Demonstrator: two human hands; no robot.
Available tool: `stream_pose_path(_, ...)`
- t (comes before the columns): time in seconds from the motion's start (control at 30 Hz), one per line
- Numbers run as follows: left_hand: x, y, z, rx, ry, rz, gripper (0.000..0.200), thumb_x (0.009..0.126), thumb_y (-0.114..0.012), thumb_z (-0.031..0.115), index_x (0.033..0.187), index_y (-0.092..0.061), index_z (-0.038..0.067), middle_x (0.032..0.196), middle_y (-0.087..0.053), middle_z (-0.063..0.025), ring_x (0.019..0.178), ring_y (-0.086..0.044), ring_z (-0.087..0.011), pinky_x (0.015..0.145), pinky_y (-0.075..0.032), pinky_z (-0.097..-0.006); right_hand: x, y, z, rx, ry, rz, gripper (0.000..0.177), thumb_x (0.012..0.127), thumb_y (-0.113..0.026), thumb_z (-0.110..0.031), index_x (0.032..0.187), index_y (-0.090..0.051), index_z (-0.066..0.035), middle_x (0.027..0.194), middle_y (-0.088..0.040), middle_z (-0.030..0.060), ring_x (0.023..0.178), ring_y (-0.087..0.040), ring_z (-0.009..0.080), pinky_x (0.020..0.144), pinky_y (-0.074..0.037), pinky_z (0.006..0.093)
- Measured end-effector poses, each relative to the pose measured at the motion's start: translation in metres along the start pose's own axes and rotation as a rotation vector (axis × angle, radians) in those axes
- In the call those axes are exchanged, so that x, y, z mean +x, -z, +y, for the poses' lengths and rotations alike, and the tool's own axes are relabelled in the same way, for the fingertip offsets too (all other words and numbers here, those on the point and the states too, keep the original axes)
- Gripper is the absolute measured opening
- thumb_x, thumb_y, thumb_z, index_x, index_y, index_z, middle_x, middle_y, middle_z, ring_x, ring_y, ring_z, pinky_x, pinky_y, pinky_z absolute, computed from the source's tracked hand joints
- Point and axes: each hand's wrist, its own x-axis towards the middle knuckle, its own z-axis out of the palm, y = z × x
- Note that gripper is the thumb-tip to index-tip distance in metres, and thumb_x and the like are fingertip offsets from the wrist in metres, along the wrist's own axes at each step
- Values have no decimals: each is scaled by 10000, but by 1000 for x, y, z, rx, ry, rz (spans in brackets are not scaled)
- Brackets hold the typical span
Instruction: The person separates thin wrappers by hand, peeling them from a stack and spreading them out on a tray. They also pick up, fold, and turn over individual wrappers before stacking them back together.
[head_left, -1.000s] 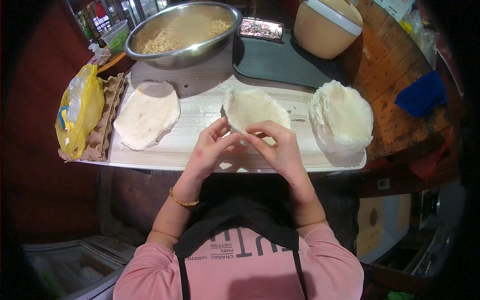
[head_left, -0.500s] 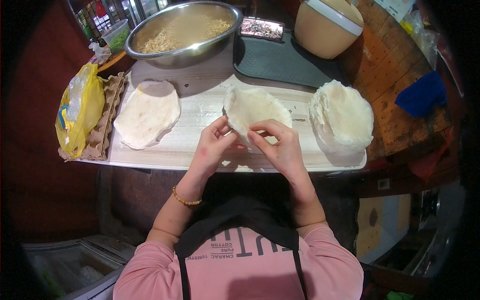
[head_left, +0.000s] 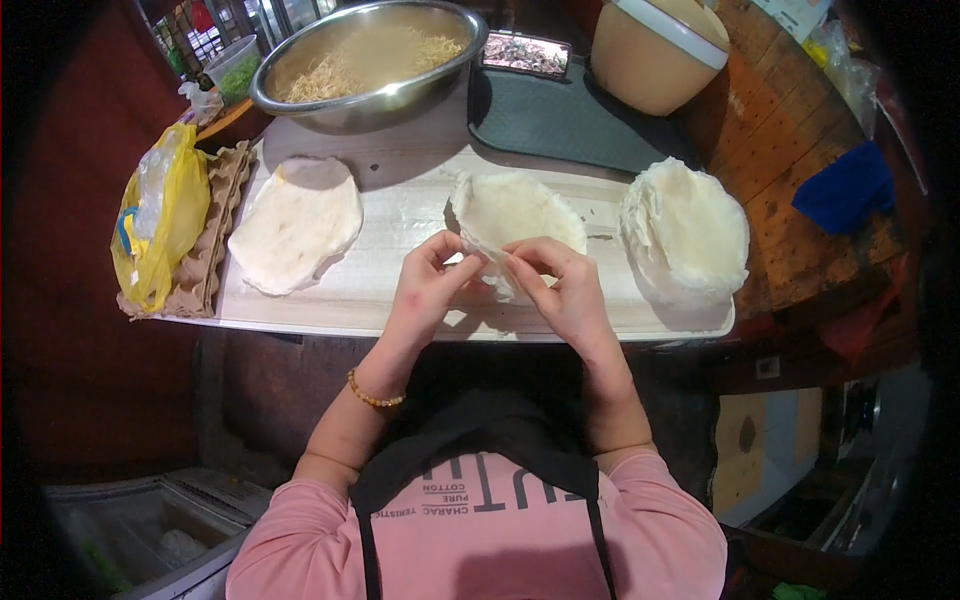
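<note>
In the middle of the board, thin round dough wrappers (head_left: 525, 212) are partly lifted at their near edge. My left hand (head_left: 428, 282) pinches that edge between thumb and fingers. Just beside it, my right hand (head_left: 562, 285) also grips the edge, and a loose flap hangs between both hands. To the right lies a thick stack of pale wrappers (head_left: 690, 225) with ragged rims. A flatter wrapper pile (head_left: 298, 225) with light brown spots rests on the left. How many sheets my fingers hold cannot be made out.
A steel bowl (head_left: 370, 115) of pale shreds stands at the back, beside a dark tray (head_left: 570, 125) bearing a phone (head_left: 525, 53). A beige lidded bucket (head_left: 645, 65) is behind right. A yellow bag (head_left: 170, 215) sits on an egg carton (head_left: 215, 225) at left. A blue cloth (head_left: 845, 190) lies far right.
The near edge of the middle wrappers has been raised and folded up between my fingers, with a flap now showing. Both hands have stayed almost in place.
</note>
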Motion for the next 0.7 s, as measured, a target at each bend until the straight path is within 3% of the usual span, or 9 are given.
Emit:
stream_pose_path(0.07, 0, -3, 0, -8, -56, 14, 80, 894, -627, 50, 951, -587, 11, 935, -653, -65, 771, -635, -89, 679, -552, -224, 1, 1, 3, 16, -44, 18, 144, 900, -662, -113, 958, -671, 19, 872, -686, 138, 746, -685, 222, 661, -532, 316)
stream_pose_path(0.23, 0, -1, -2, -1, -71, 4, 91, 888, -628, 43, 956, -587, 0, 926, -657, -72, 767, -636, -105, 687, -547, -244, 2, 4, 10, 110, -129, 41, 152, 905, -664, -120, 955, -674, 23, 835, -688, 121, 708, -674, 190, 646, -521, 293)
stream_pose_path(0.33, 0, -2, -2, 3, -69, 8, 88, 889, -621, 44, 957, -589, 0, 919, -660, -70, 767, -636, -105, 694, -546, -250, 1, 7, 9, 105, -165, -13, 160, 888, -686, -122, 959, -671, 20, 878, -692, 116, 752, -679, 202, 686, -530, 303)
stream_pose_path(0.4, 0, -1, -2, 13, -72, 9, 74, 890, -611, 51, 953, -592, 17, 883, -663, -52, 762, -628, -88, 699, -544, -249, 2, 9, 9, 57, 12, -106, 147, 870, -704, -77, 959, -659, 31, 1019, -696, 119, 908, -678, 155, 784, -546, 275)
stream_pose_path(0.43, 1, 1, -3, 11, -59, 20, 81, 885, -614, 40, 954, -589, 6, 912, -661, -67, 763, -634, -101, 695, -544, -248, 2, 10, 7, 57, 12, -105, 147, 870, -704, -77, 959, -659, 31, 1019, -696, 119, 908, -678, 155, 784, -546, 275)
stream_pose_path(0.53, 4, 6, -5, -7, -45, 42, 82, 882, -616, 32, 950, -586, -2, 934, -659, -77, 766, -639, -111, 693, -545, -246, 3, 14, 0, -20, 78, -164, 168, 819, -741, -56, 936, -652, 27, 1098, -672, 134, 971, -666, 197, 818, -542, 306)
stream_pose_path(0.6, 5, 7, -5, -22, -43, 54, 75, 883, -615, 35, 944, -587, 2, 926, -659, -71, 769, -637, -106, 695, -545, -245, 2, 14, -2, -47, 153, -160, 197, 804, -746, -92, 923, -622, 5, 1082, -663, 146, 972, -656, 284, 844, -524, 344)
stream_pose_path(0.7, 4, 6, -4, -62, -70, 39, 63, 881, -611, 28, 935, -584, 7, 913, -656, -63, 784, -635, -101, 700, -550, -246, 2, 13, -3, -68, 160, -152, 173, 818, -732, -93, 913, -626, 4, 1081, -665, 146, 974, -657, 286, 843, -523, 348)
